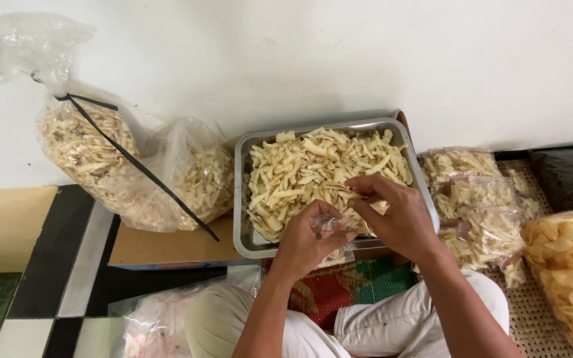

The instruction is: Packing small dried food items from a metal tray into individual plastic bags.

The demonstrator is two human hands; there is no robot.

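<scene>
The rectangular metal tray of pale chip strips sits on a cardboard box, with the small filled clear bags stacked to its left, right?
Not quite: in the head view the small filled clear bags are stacked to the right of the rectangular metal tray. The tray does sit on the cardboard box; left of it lie two large tied bags.

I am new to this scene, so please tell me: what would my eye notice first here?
First, the metal tray in the middle, heaped with pale chip strips. Over its near edge, the left hand and right hand hold a small clear bag. At far left, a big tied bag of chips leans against the wall.
</scene>
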